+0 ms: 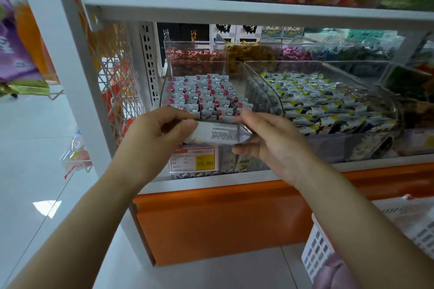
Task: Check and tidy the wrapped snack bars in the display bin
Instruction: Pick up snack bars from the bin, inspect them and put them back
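Observation:
A clear plastic display bin (263, 91) on the lower shelf holds rows of grey wrapped snack bars (206, 94) with red and white marks. In front of the bin's front edge, one grey wrapped snack bar (220, 134) lies flat between my hands, its printed back facing up. My left hand (159, 134) pinches its left end between thumb and fingers. My right hand (270, 138) holds its right end with curled fingers.
A second clear bin (385, 98) to the right holds black, white and yellow wrapped bars. A yellow price tag (204, 162) reads 15.80 under the bin. Orange shelf base (223, 218) lies below. A white plastic basket (328, 241) stands at lower right.

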Tool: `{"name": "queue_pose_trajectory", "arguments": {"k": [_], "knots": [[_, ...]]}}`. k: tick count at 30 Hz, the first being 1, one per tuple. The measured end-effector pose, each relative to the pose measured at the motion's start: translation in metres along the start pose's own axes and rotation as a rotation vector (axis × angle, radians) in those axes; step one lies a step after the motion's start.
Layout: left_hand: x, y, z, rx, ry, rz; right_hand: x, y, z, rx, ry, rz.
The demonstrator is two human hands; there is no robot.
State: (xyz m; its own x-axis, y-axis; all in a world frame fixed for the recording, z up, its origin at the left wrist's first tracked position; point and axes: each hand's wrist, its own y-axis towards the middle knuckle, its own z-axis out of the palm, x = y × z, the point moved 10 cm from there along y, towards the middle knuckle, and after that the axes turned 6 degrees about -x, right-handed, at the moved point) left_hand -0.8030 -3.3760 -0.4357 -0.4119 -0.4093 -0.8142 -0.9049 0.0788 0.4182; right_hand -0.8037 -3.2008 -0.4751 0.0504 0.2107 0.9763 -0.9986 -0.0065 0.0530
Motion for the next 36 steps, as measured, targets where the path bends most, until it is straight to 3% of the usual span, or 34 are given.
{"name": "queue_pose_trajectory", "arguments": {"k": [2, 4, 6, 8, 13, 16, 23, 36], "knots": [[0.002, 0.002, -0.007, -0.063, -0.004, -0.018, 0.007, -0.002, 0.011, 0.086, 0.008, -0.083], [0.001, 0.004, -0.010, -0.101, -0.019, -0.026, 0.014, -0.004, 0.014, 0.096, -0.135, -0.197], [-0.001, 0.006, -0.009, -0.119, -0.009, -0.022, 0.019, -0.002, 0.008, -0.011, -0.254, -0.261], [-0.004, 0.009, -0.006, -0.144, 0.058, 0.009, 0.025, 0.002, -0.003, -0.138, -0.224, -0.284], [-0.020, 0.023, -0.002, -0.206, 0.752, 0.295, 0.067, 0.019, -0.014, -0.415, -0.398, -0.499], [0.009, 0.029, 0.012, -0.051, 0.901, 0.229, 0.086, 0.042, 0.010, -0.429, -0.632, -0.628], [0.026, 0.029, 0.016, 0.026, 0.726, 0.180, 0.078, 0.103, 0.058, -0.179, -1.122, -0.625], [0.028, 0.027, 0.016, 0.040, 0.621, 0.177, 0.012, 0.136, 0.097, 0.318, -1.602, -0.405]]}}
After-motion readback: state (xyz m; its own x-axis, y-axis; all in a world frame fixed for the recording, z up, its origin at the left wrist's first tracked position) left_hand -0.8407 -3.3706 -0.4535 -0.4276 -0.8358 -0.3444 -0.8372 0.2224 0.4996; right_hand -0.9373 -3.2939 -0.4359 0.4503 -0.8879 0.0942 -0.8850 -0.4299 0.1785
